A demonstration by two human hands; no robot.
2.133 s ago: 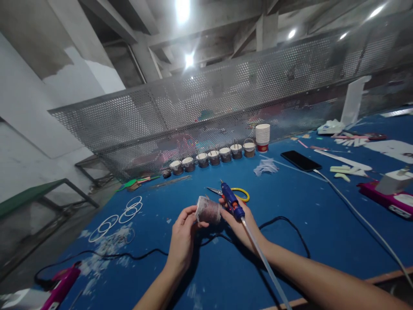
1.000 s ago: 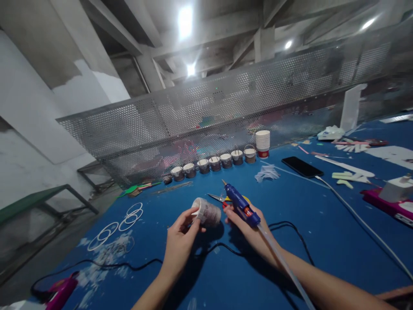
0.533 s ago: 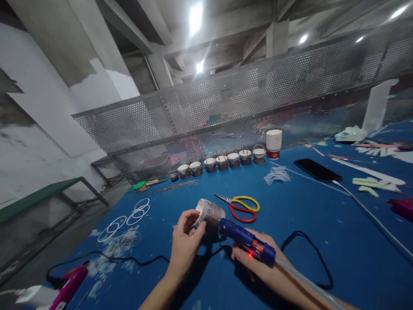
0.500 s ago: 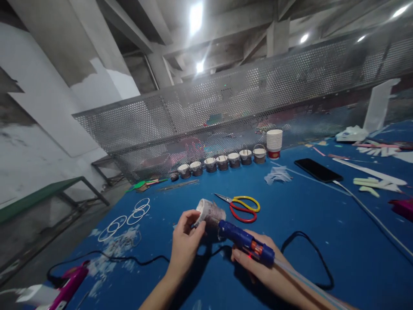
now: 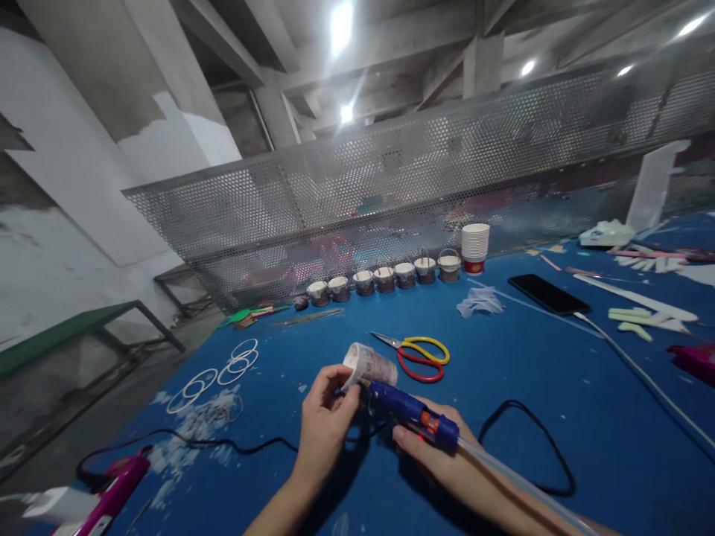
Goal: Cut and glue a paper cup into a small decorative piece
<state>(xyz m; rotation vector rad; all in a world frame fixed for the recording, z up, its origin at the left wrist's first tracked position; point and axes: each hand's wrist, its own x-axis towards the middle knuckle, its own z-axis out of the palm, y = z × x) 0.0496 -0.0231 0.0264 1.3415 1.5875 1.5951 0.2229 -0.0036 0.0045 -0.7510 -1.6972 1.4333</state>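
My left hand [image 5: 328,417] grips a paper cup [image 5: 375,366] by its rim, fingers and thumb closed on it. The cup lies tilted on its side, mouth toward the left, its wall covered in a patchy greyish-brown layer. In my right hand [image 5: 441,447] is a blue glue gun [image 5: 410,409] with a clear glue stick out of its back end. The gun's nozzle points left and is at the cup's wall near the rim; whether it touches I cannot tell. Just beyond the cup lie scissors [image 5: 420,359] with one yellow and one red handle.
Several covered cups [image 5: 383,280] stand in a row at the back, beside a stack of paper cups [image 5: 474,248]. White rings [image 5: 240,362] and a magenta power strip [image 5: 120,491] lie left. A phone [image 5: 547,294] with a cable lies right; a black cord [image 5: 558,447] loops nearby.
The glue gun has moved left along the cup, its nozzle now nearer the rim. The cup has shifted slightly right and turned a little in my left hand.
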